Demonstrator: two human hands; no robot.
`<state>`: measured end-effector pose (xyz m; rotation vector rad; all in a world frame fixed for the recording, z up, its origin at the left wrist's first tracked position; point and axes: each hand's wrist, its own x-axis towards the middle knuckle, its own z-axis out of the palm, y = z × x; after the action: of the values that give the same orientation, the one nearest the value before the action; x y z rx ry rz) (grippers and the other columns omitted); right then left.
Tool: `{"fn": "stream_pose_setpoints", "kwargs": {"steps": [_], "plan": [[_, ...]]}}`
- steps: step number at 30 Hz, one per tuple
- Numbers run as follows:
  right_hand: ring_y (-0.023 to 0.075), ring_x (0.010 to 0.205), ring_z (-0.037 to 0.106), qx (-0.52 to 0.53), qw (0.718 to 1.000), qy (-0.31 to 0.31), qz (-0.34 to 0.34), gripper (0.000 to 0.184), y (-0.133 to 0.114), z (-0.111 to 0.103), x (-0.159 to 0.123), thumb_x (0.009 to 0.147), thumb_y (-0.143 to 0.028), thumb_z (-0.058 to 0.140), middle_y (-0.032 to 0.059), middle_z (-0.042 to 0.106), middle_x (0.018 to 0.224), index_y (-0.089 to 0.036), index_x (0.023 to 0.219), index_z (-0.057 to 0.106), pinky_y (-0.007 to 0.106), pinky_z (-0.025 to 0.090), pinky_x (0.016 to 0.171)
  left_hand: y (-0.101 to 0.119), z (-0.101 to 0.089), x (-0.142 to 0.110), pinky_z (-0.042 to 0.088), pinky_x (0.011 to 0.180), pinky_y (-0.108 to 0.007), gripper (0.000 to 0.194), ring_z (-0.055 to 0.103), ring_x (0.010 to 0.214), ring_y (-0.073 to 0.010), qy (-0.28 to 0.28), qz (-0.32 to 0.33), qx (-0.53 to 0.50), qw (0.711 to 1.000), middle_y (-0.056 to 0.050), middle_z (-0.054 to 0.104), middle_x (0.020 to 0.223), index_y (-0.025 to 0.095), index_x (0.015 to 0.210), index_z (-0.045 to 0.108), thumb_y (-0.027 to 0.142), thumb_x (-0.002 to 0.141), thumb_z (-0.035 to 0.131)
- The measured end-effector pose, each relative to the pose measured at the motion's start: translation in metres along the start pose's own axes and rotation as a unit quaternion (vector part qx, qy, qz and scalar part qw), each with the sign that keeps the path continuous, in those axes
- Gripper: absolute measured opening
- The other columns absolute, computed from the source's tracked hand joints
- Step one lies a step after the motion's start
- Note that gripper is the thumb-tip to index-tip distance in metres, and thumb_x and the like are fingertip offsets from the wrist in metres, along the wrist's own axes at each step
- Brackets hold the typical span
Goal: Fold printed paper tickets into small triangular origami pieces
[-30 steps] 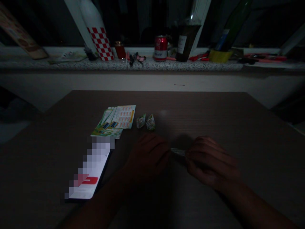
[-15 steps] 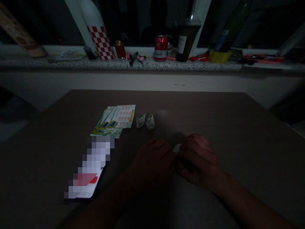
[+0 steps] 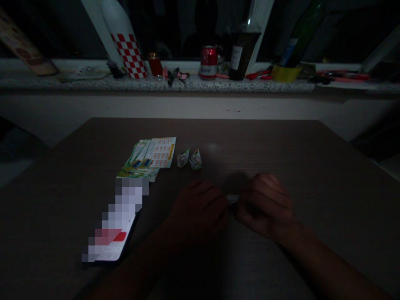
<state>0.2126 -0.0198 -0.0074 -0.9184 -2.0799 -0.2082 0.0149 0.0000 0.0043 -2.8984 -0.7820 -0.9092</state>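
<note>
Over the middle of the dim table, my left hand [image 3: 200, 208] and my right hand [image 3: 265, 204] are closed on a small piece of folded paper [image 3: 232, 199]. Only a pale strip of it shows between the fingertips; the rest is hidden by the hands. Beyond my left hand stand two small folded paper pieces, one on the left [image 3: 183, 158] and one on the right [image 3: 196, 159], printed in green and white. Left of them lies a fanned stack of printed cards [image 3: 146, 158], green and white with red print.
A phone [image 3: 112, 246] with a lit, partly pixelated screen lies beside my left forearm. Along the granite windowsill [image 3: 187, 85] stand a checkered bottle [image 3: 129, 54], a red can [image 3: 208, 62], a dark bag [image 3: 240, 56] and a green bottle [image 3: 300, 37].
My right hand has shifted slightly right, widening the gap between the hands, where the strip of paper shows flatter. The camera view has moved a little.
</note>
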Motion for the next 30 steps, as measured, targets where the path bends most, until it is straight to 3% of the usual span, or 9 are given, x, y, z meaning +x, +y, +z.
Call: {"fn": "stream_pose_setpoints", "kwargs": {"steps": [8, 11, 14, 18, 22, 25, 28, 30], "plan": [[0.0172, 0.061, 0.055, -0.021, 0.997, 0.025, 0.069, 0.014, 0.021, -0.015, -0.004, 0.071, -0.009, 0.065, 0.0013, 0.058, 0.064, -0.020, 0.068, 0.056, 0.034, 0.043, 0.060, -0.011, -0.007, -0.011, 0.043, 0.066, -0.030, 0.007, 0.053, 0.072, -0.0156, 0.016, -0.042, -0.026, 0.999, -0.003, 0.063, 0.074, 0.015, 0.077, 0.060, 0.013, 0.081, 0.056], [0.0203, 0.068, 0.059, 0.018, 0.998, 0.016, 0.055, 0.011, 0.017, -0.013, -0.003, 0.072, -0.014, 0.065, 0.0046, 0.063, 0.074, -0.020, 0.080, 0.061, 0.037, 0.046, 0.063, -0.011, -0.007, -0.011, 0.044, 0.067, -0.030, 0.007, 0.054, 0.072, -0.0158, 0.014, -0.041, -0.041, 0.998, -0.003, 0.063, 0.075, 0.015, 0.077, 0.060, 0.013, 0.082, 0.056], [0.0226, 0.076, 0.063, 0.066, 0.997, 0.003, 0.038, 0.019, 0.011, -0.007, -0.002, 0.073, -0.018, 0.068, 0.0065, 0.067, 0.083, -0.020, 0.092, 0.063, 0.040, 0.049, 0.069, -0.006, -0.007, -0.010, 0.045, 0.067, -0.030, 0.006, 0.054, 0.072, -0.0162, 0.006, -0.051, -0.057, 0.997, -0.003, 0.063, 0.074, 0.014, 0.077, 0.060, 0.012, 0.081, 0.055], [0.0200, 0.071, 0.064, 0.148, 0.988, -0.001, 0.049, 0.016, 0.005, 0.000, -0.004, 0.075, -0.011, 0.067, 0.0034, 0.068, 0.075, -0.020, 0.088, 0.066, 0.039, 0.050, 0.069, 0.000, -0.004, -0.012, 0.048, 0.067, -0.031, 0.006, 0.058, 0.073, -0.0166, 0.018, -0.118, -0.138, 0.983, -0.004, 0.065, 0.078, 0.016, 0.084, 0.061, 0.016, 0.080, 0.056], [0.0177, 0.064, 0.063, 0.230, 0.960, 0.014, 0.162, 0.007, 0.000, 0.006, -0.010, 0.078, -0.012, 0.065, 0.0034, 0.067, 0.070, -0.019, 0.081, 0.066, 0.032, 0.051, 0.060, 0.001, 0.003, -0.013, 0.051, 0.065, -0.030, 0.013, 0.063, 0.074, -0.0172, 0.038, -0.277, -0.249, 0.927, -0.002, 0.068, 0.081, 0.019, 0.088, 0.063, 0.021, 0.075, 0.066], [0.0149, 0.058, 0.062, 0.269, 0.925, 0.010, 0.268, 0.005, -0.003, 0.011, -0.013, 0.079, -0.017, 0.066, 0.0021, 0.066, 0.065, -0.017, 0.074, 0.065, 0.025, 0.051, 0.053, 0.000, 0.010, -0.011, 0.050, 0.056, -0.026, 0.017, 0.064, 0.067, -0.0164, 0.042, -0.394, -0.355, 0.847, 0.000, 0.068, 0.075, 0.019, 0.086, 0.063, 0.024, 0.072, 0.071], [0.0125, 0.053, 0.060, 0.316, 0.887, -0.021, 0.336, 0.011, -0.003, 0.013, -0.014, 0.079, -0.022, 0.067, 0.0006, 0.065, 0.061, -0.016, 0.070, 0.065, 0.021, 0.049, 0.049, -0.002, 0.016, -0.007, 0.049, 0.051, -0.024, 0.019, 0.063, 0.061, -0.0148, 0.045, -0.444, -0.452, 0.772, 0.000, 0.067, 0.070, 0.017, 0.086, 0.061, 0.025, 0.072, 0.071], [0.0113, 0.052, 0.059, 0.345, 0.867, -0.052, 0.355, 0.014, -0.002, 0.013, -0.013, 0.080, -0.025, 0.066, -0.0003, 0.063, 0.060, -0.016, 0.069, 0.065, 0.020, 0.048, 0.048, -0.004, 0.018, -0.007, 0.050, 0.052, -0.024, 0.022, 0.063, 0.061, -0.0145, 0.044, -0.450, -0.477, 0.753, 0.001, 0.066, 0.071, 0.016, 0.087, 0.061, 0.024, 0.069, 0.072]]}}
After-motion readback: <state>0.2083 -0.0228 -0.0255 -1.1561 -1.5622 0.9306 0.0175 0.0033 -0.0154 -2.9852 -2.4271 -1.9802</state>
